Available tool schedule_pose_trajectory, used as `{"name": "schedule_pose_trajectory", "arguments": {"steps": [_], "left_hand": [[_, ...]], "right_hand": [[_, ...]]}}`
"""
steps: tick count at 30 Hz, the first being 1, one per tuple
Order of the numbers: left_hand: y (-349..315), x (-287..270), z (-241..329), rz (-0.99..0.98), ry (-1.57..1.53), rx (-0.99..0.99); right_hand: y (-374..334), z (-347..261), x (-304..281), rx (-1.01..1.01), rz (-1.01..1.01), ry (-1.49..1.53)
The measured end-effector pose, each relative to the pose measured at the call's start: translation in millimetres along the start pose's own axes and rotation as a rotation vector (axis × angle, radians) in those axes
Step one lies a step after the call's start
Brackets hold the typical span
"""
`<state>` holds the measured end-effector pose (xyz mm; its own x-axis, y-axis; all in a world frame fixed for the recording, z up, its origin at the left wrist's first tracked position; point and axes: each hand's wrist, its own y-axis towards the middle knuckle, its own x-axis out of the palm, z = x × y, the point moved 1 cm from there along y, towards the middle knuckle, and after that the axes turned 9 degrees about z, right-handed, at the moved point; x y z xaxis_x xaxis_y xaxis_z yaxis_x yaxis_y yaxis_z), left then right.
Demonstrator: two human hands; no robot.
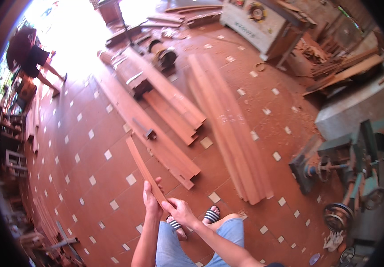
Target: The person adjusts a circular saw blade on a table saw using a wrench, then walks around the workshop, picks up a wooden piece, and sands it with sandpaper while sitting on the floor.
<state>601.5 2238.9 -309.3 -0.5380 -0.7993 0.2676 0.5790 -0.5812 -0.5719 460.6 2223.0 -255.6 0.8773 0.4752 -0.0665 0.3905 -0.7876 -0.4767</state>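
Note:
A narrow reddish-brown wooden strip (pixel 140 161) slants up and away from me, held over the tiled floor in front of my knees. Around its lower part my left hand (pixel 151 198) is closed, fingers showing on the strip's right side. My right hand (pixel 179 211) grips the near end, thumb laid along the wood. Beyond the strip's far end, several long planks (pixel 174 161) lie on the floor, and a dark hammer-like tool (pixel 150 133) rests on one of them.
A long stack of boards (pixel 227 120) lies right of centre. Green machinery with handwheels (pixel 356 169) stands at the right, a pale cabinet machine (pixel 249 24) at the far right. A dark cylindrical motor-like object (pixel 162 55) sits beyond the planks. Another person (pixel 29 53) is at the far left.

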Motion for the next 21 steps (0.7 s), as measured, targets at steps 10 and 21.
{"name": "schedule_pose_trajectory", "arguments": {"steps": [10,21], "left_hand": [[-187,176,126,-0.252,0.496,0.299],[-172,344,259,-0.368,1.306,1.604]], "right_hand": [[-180,-192,-205,0.044,0.162,-0.031],[-150,-354,-364,-0.139,-0.07,-0.345]]}}
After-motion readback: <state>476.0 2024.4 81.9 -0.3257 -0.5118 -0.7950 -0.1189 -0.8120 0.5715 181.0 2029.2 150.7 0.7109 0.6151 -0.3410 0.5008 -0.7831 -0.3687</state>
